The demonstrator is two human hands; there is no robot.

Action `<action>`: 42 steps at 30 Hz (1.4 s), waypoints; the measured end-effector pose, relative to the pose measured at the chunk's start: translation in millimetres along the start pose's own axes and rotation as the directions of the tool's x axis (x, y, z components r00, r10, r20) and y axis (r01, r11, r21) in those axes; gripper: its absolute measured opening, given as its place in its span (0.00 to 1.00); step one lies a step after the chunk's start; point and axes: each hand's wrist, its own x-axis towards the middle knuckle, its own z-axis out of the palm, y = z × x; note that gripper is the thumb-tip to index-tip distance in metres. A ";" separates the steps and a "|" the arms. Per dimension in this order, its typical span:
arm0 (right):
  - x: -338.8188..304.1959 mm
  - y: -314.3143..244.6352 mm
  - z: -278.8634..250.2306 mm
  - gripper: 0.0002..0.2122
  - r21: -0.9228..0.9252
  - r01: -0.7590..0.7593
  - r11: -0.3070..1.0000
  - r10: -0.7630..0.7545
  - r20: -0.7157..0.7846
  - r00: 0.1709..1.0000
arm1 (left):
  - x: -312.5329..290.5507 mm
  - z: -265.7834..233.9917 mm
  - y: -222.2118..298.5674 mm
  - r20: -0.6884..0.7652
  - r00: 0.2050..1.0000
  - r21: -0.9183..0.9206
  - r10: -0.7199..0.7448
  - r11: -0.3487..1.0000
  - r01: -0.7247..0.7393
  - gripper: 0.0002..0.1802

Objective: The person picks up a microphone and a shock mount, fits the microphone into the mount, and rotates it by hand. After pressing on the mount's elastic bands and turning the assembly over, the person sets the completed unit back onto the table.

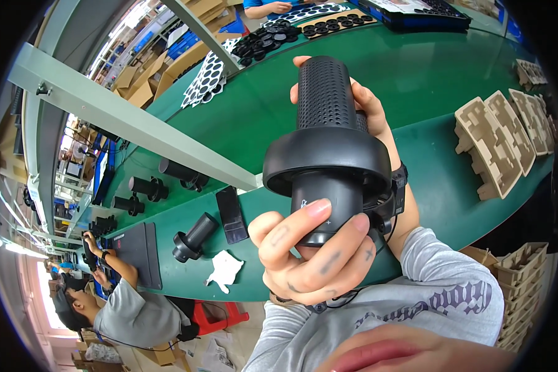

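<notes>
Close in front of me is a large black microphone [327, 152] with a perforated grille on top, a wide ring round its middle and a smooth lower body. My right hand [369, 102] grips it from behind the grille; most of its palm is hidden, and a dark device is strapped on that wrist. My left hand [316, 254] wraps round the lower end, its fingertips on the small marked area of the body. A similar black microphone [194, 237] lies on the green bench to the left. Beside it are a black phone [231, 214] and a crumpled white cloth [224, 271].
Moulded cardboard trays [493, 146] stand on the green bench [428, 155] at right, with more stacked below. A pale metal post [136, 115] crosses the left side. Black discs [270, 38] lie at the back. A co-worker [127, 310] sits at left; another works at the far side.
</notes>
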 end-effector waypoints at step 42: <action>11.4 13.4 -30.5 0.28 0.127 0.244 0.961 -0.155 -0.482 0.862 | 2.2 2.1 3.8 0.211 0.647 -0.173 -0.733 0.624 0.762 0.43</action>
